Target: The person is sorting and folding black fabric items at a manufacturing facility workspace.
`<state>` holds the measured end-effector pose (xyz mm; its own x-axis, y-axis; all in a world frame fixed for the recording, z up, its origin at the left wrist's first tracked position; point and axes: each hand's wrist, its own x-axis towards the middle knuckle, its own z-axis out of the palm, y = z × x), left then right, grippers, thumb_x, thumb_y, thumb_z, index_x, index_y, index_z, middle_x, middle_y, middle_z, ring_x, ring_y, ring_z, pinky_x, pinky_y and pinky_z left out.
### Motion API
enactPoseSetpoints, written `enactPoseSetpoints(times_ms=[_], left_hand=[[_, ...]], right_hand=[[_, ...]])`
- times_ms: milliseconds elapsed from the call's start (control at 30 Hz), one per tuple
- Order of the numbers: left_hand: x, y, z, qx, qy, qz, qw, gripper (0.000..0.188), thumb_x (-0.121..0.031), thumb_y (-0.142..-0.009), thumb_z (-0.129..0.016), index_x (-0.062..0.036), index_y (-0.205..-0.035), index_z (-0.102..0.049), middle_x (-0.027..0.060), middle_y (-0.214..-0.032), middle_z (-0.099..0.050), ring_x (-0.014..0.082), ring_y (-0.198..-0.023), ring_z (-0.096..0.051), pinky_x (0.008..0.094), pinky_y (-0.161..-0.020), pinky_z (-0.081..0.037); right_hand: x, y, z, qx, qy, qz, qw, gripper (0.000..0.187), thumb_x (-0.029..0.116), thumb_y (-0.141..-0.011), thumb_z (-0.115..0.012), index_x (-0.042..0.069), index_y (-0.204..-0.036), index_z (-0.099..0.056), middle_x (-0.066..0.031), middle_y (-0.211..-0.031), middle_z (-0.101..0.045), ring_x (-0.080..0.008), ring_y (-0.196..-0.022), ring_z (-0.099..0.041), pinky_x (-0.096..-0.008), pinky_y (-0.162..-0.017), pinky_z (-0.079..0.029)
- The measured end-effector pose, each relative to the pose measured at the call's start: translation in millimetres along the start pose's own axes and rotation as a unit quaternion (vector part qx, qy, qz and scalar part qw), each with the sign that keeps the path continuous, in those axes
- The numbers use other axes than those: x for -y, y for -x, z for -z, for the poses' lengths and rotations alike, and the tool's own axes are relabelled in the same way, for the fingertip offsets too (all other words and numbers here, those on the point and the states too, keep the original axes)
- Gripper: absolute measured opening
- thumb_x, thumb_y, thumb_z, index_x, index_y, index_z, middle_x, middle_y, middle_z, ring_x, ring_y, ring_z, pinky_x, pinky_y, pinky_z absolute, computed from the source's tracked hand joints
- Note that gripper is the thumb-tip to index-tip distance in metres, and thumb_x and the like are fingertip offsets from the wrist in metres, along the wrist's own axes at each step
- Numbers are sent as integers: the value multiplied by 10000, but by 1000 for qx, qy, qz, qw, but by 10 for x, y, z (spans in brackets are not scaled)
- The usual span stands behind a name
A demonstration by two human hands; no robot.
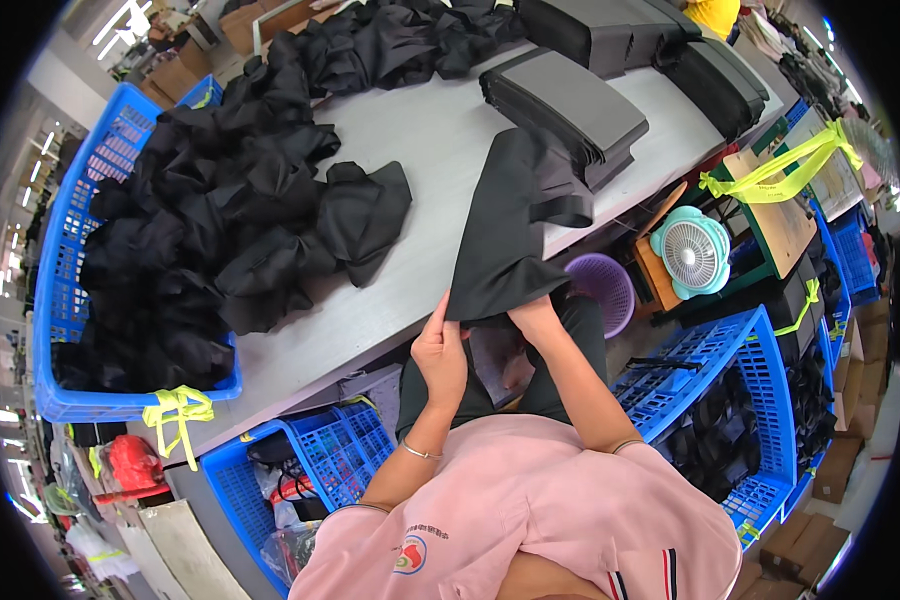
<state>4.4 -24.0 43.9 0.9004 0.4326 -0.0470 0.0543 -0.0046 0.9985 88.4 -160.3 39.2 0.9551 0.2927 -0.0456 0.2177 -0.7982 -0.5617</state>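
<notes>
A black fabric bag (500, 230) with a short strap-like loop on its right side lies partly on the table and hangs over its front edge. My left hand (439, 345) pinches the bag's lower left corner, with thumb and forefinger pressed together. At the lower right edge, my right hand (536, 318) grips the cloth, and its fingers are partly hidden under the fabric. Beyond the bag stands a neat stack of flat black and grey fabric pieces (575, 95). To the left spreads a loose heap of crumpled black fabric pieces (220, 190).
A blue plastic basket (60, 290) with a yellow ribbon holds part of the heap at the table's left (300, 370). More stacks (715, 85) stand at the back right. Below right are a purple basket (605, 290), a turquoise fan (690, 252) and a blue crate (775, 400).
</notes>
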Motion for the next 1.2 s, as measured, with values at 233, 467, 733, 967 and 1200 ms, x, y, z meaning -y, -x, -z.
enactPoseSetpoints(times_ms=[233,467,733,967,1200], left_hand=[[530,77,-114,41,217,181,958,231,-53,-962,-520,9,-1132,-665,44,-953,-685,142,-790,-679,269,-641,-555],[763,34,-213,118,169,210,956,180,-50,-963,-529,-21,-1067,-672,33,-965,-692,124,-816,-676,260,-713,-531],[874,38,-171,181,209,270,922,113,-40,-909,-588,-8,-966,-680,45,-906,-694,136,-838,-667,289,-743,-530],[500,34,-75,20,277,149,949,334,-48,-907,-671,-1,-1230,-595,41,-1091,-666,110,-904,-624,266,-830,-504],[181,131,326,1,94,108,990,158,30,-855,-724,-28,-963,-624,0,-869,-640,74,-780,-583,221,-729,-481]], right_hand=[[-262,-57,-242,67,73,3,995,290,179,-876,-578,13,-1088,-685,-206,-1173,-663,-341,-1099,-642,-444,-955,-491],[203,53,-427,-146,208,74,964,303,161,-805,-573,61,-1059,-705,-125,-1233,-631,-338,-1204,-555,-495,-1061,-395],[126,57,-517,-96,191,49,976,431,189,-878,-525,69,-1285,-599,-140,-1174,-648,-399,-1107,-580,-537,-1003,-407],[197,-9,-433,27,142,61,988,281,268,-916,-537,61,-1060,-661,-166,-1020,-672,-363,-1008,-639,-571,-845,-448],[165,215,-453,7,93,83,992,229,233,-906,-589,51,-1031,-649,-164,-1008,-668,-358,-959,-628,-540,-861,-428]])
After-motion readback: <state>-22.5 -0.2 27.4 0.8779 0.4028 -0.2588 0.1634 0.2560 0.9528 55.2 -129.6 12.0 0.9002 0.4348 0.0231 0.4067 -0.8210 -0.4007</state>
